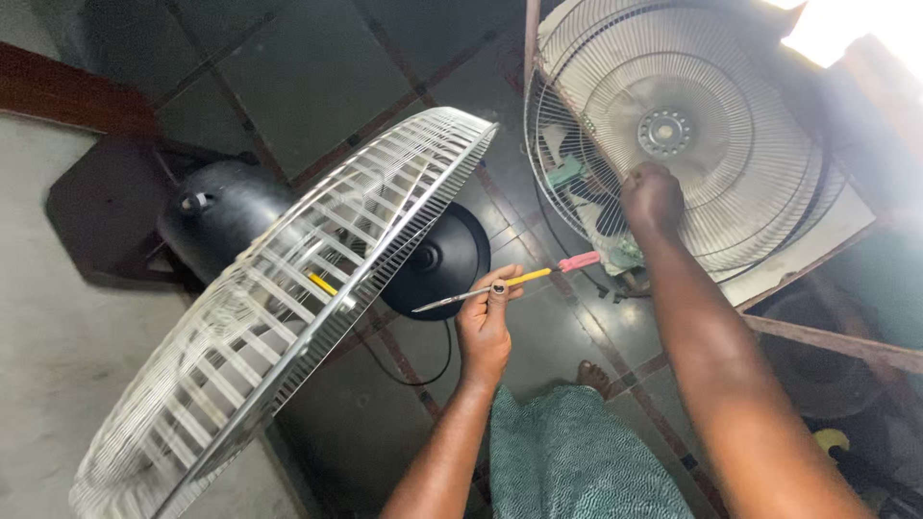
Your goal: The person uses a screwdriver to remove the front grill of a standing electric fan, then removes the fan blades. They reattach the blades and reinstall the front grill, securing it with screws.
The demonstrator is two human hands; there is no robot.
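Observation:
My left hand [484,322] holds a screwdriver [519,279] with a yellow shaft and pink handle, and a small metal nut sits between its fingertips. It hovers just right of the tilted white wire fan guard [288,288], mounted on a black fan motor [221,216]. My right hand [652,195] is closed and reaches into a stack of loose white fan grilles [692,125] at the upper right; what it grips is hidden.
A round black fan base [452,255] lies on the dark tiled floor behind the guard, with a black cable [423,370] curling from it. A wooden frame [827,336] holds the stacked grilles. My patterned green cloth [567,461] and a foot [596,377] are below.

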